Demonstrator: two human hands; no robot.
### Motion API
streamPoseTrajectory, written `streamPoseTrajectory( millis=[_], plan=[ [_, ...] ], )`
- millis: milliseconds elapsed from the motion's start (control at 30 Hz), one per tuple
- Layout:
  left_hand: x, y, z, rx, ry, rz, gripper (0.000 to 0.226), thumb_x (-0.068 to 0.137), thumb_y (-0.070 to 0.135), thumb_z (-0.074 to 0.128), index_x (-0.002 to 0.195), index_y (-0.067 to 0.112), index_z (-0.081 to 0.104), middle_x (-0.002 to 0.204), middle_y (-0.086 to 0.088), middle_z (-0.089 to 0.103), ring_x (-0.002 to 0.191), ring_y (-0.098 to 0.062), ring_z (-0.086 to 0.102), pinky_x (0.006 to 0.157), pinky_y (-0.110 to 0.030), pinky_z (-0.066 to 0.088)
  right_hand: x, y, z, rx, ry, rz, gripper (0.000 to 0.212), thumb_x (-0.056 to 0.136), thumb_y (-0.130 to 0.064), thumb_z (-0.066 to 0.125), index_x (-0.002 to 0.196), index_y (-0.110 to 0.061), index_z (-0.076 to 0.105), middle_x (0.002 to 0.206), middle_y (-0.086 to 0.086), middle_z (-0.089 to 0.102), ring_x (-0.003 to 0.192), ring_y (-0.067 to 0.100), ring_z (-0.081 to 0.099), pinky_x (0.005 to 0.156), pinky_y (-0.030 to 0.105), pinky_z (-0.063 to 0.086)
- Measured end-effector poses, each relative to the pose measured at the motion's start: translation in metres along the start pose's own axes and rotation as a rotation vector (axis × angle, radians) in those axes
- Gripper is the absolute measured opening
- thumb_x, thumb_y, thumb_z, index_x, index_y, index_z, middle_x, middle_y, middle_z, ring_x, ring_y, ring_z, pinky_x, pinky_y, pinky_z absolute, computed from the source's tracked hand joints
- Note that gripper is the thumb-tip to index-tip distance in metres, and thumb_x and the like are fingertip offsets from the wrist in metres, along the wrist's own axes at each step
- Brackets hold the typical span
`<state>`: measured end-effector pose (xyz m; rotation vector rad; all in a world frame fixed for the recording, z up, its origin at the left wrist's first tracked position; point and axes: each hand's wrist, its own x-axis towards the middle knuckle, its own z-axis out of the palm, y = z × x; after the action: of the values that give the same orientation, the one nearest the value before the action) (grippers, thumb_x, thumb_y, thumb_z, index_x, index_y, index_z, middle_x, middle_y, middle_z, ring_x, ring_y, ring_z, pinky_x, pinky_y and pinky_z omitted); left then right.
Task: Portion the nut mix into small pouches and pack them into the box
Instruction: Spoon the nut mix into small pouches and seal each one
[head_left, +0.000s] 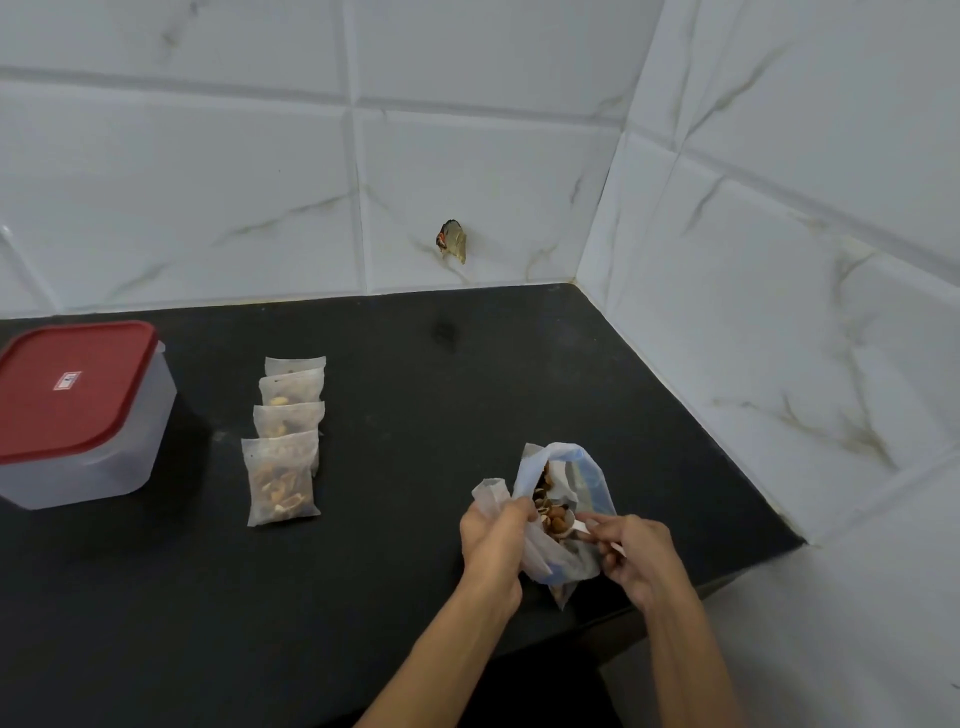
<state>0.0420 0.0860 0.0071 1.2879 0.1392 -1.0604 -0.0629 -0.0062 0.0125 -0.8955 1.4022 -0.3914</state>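
Black counter (415, 415), marbled tile walls (208, 182); hands: left (491, 545) grips pouch (491, 493), right (636, 553) spoon (579, 527).

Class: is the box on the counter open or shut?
Shut: the red lid sits flat on the box.

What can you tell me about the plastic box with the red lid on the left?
The square translucent plastic box with a red lid stands upright on the black countertop, at its left side near the tiled wall. Its walls look frosted and its corners rounded. The red lid sits closed on top, with a small white label near its middle. What is inside cannot be made out. No hand touches it, and the row of filled pouches lies apart to its right.
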Motion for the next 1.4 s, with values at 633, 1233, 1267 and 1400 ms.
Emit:
streamPoseTrajectory(
  millis=[633,1233,1267,1400],
  plan=[
    [0.0,0.014,-0.01,0.246,0.026,0.207,0.028,0.077,0.017,0.075,0.099,0.014,0.057,0.1,-0.011,0.066,0.091,-0.022,0.066,0.08,-0.036,0.056,-0.002,-0.016,0.011,0.096,-0.07,-0.028,0.02,0.084,0.007,0.056,0.096,0.002,0.071,0.091,0.012,0.067,0.061,0.01,0.045,0.056,0.021,0.04],
    [-0.019,0.045,0.003,0.791,0.04,0.733,0.028,0.079,0.031,0.07,0.092,0.025,0.046,0.083,0.006,0.059,0.073,-0.008,0.061,0.066,-0.035,0.056,-0.09,-0.059,0.03,-0.15,-0.037,-0.53,0.02,0.085,-0.001,0.061,0.086,-0.015,0.075,0.072,-0.004,0.069,0.061,0.001,0.06,0.059,0.017,0.046],
    [-0.018,0.046,0.003,0.775,0.036,0.722,0.028,0.079,0.031,0.071,0.09,0.026,0.046,0.083,0.006,0.06,0.073,-0.009,0.062,0.067,-0.037,0.057,-0.091,-0.057,0.033,-0.23,-0.006,-0.582,0.021,0.085,-0.004,0.062,0.085,-0.02,0.075,0.076,-0.008,0.07,0.068,-0.001,0.062,0.064,0.018,0.05],
    [-0.015,0.047,0.0,0.708,0.002,0.688,0.03,0.077,0.03,0.074,0.092,0.024,0.049,0.084,0.007,0.062,0.075,-0.007,0.063,0.067,-0.035,0.058,-0.097,-0.055,0.04,-0.535,0.019,-0.789,0.023,0.087,-0.009,0.063,0.091,-0.028,0.074,0.09,-0.016,0.068,0.083,-0.005,0.06,0.072,0.009,0.047]
  ],
)
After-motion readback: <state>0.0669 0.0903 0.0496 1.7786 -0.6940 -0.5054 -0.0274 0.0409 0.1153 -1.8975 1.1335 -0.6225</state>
